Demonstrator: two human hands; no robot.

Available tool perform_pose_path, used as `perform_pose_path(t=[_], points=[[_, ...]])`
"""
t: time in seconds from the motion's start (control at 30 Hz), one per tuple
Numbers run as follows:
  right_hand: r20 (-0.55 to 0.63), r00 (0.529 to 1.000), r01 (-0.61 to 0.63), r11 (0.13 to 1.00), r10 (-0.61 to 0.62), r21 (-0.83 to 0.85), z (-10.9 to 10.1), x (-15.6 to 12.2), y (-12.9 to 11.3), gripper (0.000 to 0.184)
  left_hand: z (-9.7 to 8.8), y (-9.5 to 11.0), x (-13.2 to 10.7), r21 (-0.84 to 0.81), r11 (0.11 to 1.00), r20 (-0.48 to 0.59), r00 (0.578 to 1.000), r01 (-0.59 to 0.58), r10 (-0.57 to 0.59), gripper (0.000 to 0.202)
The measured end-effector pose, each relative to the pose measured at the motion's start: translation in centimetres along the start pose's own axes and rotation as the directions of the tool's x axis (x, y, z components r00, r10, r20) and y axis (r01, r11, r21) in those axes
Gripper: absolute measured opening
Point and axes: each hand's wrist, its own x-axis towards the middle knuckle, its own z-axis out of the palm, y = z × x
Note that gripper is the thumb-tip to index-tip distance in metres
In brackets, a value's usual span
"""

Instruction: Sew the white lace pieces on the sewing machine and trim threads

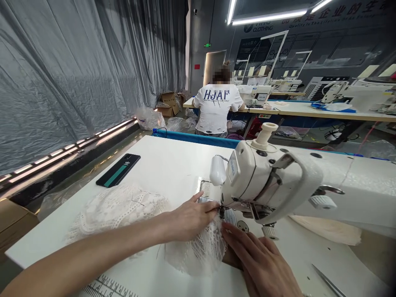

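A strip of white lace fabric (196,252) lies bunched on the table under the needle area of a white sewing machine (278,177). My left hand (193,217) reaches across from the left, its fingertips closed on the lace right beside the presser foot (222,211). On the near right side of the foot, my right hand (260,258) has its fingers together, holding the lace's right edge; its thumb is mostly hidden. More white lace (116,210) lies heaped left of my left forearm, with a loose dark thread on it.
A dark phone (118,170) with a green stripe lies at the table's left. Scissors or tweezers (328,280), partly cut off, rest at the lower right. Pale cloth (328,229) sits behind the machine arm. A ruler scale (108,286) marks the front edge. Ahead, a person (216,105) sits.
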Motion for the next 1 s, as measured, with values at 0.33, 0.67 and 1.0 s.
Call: perform_pose_path(t=[0.33,0.67,1.0], points=[[-0.059,0.998,0.006,0.999,-0.004,0.044,-0.2,0.0,-0.3,0.041,1.3,3.8,-0.6,0.166,0.986,-0.194,0.981,0.006,0.027,0.020],[-0.055,0.998,0.032,0.990,-0.024,0.134,-0.7,-0.6,-0.4,0.035,2.0,3.9,-0.3,0.200,0.980,-0.271,0.962,0.016,0.040,0.011],[-0.088,0.996,0.011,0.990,0.002,0.142,-0.3,-0.4,-0.3,0.036,4.7,4.0,0.1,0.171,0.982,-0.403,0.915,0.078,-0.003,0.021]])
